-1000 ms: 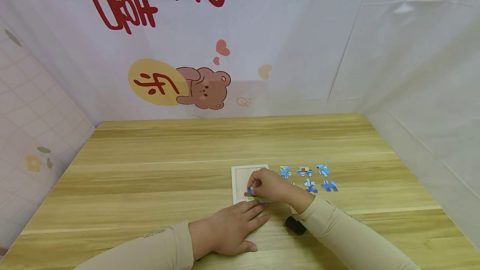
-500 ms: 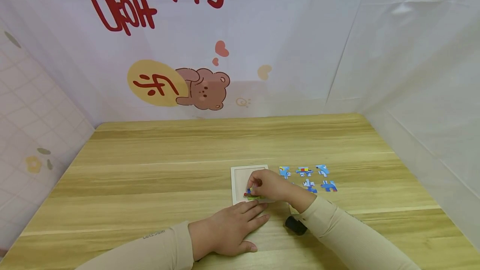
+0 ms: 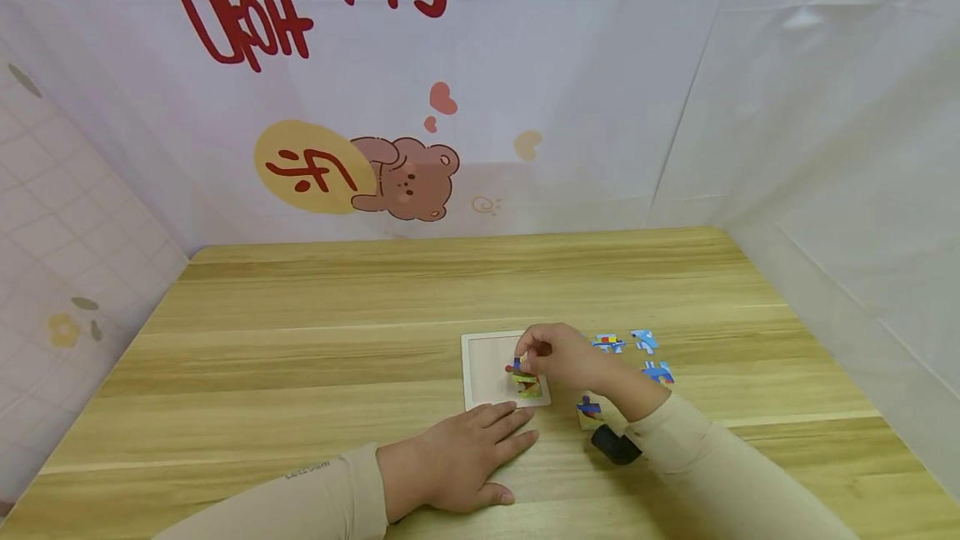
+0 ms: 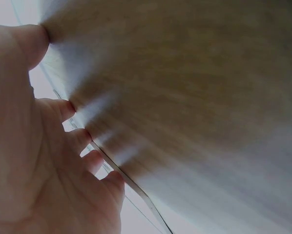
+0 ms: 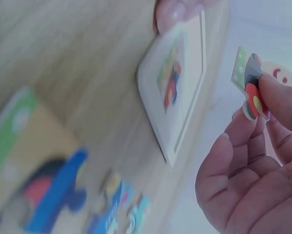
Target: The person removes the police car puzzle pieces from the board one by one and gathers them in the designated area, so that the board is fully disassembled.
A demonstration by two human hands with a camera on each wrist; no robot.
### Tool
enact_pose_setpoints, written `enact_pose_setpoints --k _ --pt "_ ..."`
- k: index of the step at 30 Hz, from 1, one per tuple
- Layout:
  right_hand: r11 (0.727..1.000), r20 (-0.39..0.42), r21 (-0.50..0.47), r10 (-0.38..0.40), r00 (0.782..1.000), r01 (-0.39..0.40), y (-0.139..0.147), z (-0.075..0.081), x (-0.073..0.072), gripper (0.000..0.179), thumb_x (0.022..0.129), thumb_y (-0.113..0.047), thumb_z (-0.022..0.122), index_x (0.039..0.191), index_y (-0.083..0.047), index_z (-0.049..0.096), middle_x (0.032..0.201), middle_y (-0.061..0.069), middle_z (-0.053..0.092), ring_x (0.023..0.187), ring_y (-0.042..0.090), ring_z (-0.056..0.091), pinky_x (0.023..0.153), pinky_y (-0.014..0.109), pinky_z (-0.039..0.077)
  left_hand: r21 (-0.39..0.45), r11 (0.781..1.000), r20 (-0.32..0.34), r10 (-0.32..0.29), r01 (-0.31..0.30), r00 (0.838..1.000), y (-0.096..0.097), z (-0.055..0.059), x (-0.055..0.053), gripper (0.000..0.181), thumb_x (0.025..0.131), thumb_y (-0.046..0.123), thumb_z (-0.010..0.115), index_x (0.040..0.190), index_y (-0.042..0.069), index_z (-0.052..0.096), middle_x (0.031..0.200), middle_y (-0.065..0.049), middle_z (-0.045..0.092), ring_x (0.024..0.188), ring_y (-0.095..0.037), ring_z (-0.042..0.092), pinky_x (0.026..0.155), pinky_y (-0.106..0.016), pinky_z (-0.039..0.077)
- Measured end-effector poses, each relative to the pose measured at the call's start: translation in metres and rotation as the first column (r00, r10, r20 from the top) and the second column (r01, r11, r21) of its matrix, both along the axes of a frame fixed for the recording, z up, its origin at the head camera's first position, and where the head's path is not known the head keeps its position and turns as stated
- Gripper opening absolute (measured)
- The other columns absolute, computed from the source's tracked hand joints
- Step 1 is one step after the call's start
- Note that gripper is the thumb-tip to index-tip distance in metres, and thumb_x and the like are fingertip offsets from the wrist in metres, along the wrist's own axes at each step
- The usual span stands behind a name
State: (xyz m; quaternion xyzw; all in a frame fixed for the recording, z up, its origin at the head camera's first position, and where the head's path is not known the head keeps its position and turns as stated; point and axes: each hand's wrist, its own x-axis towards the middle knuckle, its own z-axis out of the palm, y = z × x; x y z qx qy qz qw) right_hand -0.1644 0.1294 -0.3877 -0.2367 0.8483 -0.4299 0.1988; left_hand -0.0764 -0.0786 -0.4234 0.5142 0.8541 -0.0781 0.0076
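My right hand [image 3: 558, 357] pinches a jigsaw piece [image 5: 256, 100] between thumb and fingers, above a pale wooden puzzle tray [image 3: 467, 369]. The held piece is red, yellow and grey with a green edge. Another jigsaw piece [image 3: 531, 388], green-edged, lies in the tray's near right corner, partly overlapped by the held one in the head view. My left hand [image 3: 468, 457] lies palm down on the table with fingers spread, its fingertips right at the tray's near edge. In the left wrist view, the fingertips of the left hand [image 4: 53, 146] meet the tabletop beside that edge.
Right of the tray lie several loose pieces, among them a blue one with a red-and-yellow patch [image 3: 607, 343] and a blue corner piece [image 3: 643, 341]. Closer in is a piece with a blue knob [image 3: 589, 412], beside the black wrist camera [image 3: 615, 445]. White printed curtains surround the table [image 3: 337, 307].
My right hand has moved right and slightly away from me with its piece, uncovering the piece in the tray's corner and the blue-knobbed loose piece. The left hand has stayed put.
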Motion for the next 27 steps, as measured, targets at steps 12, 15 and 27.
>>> enact_pose_setpoints --k 12,15,27 --pt "0.999 0.005 -0.009 -0.032 0.999 0.032 0.043 0.014 0.001 0.005 0.092 -0.005 0.063 0.096 -0.002 0.063 0.080 0.004 0.057 0.072 0.018 0.055 0.065 0.028 0.048 -0.008 1.000 0.051 0.017 -0.016 0.999 0.000 0.001 0.000 0.068 0.097 0.060 0.033 0.151 0.018 0.034 0.157 -0.004 0.028 0.143 -0.022 0.028 0.112 -0.031 0.030" --pt "0.999 0.022 -0.013 -0.032 0.999 0.032 0.054 0.015 0.001 0.007 0.092 -0.005 0.062 0.097 0.000 0.063 0.082 0.006 0.058 0.074 0.018 0.056 0.065 0.028 0.049 0.001 1.000 0.054 0.014 -0.014 0.998 0.000 0.001 0.000 0.068 0.097 0.059 0.034 0.151 0.018 0.034 0.157 -0.004 0.029 0.143 -0.022 0.029 0.112 -0.031 0.030" --pt "1.000 0.107 -0.008 -0.014 0.994 0.015 0.088 0.009 0.004 0.008 0.093 0.000 0.058 0.099 0.004 0.061 0.087 0.007 0.062 0.079 0.016 0.058 0.072 0.028 0.052 0.023 1.000 0.045 0.015 -0.016 0.999 0.000 0.001 0.000 0.067 0.097 0.058 0.037 0.150 0.016 0.035 0.156 -0.005 0.031 0.142 -0.022 0.030 0.111 -0.031 0.032"
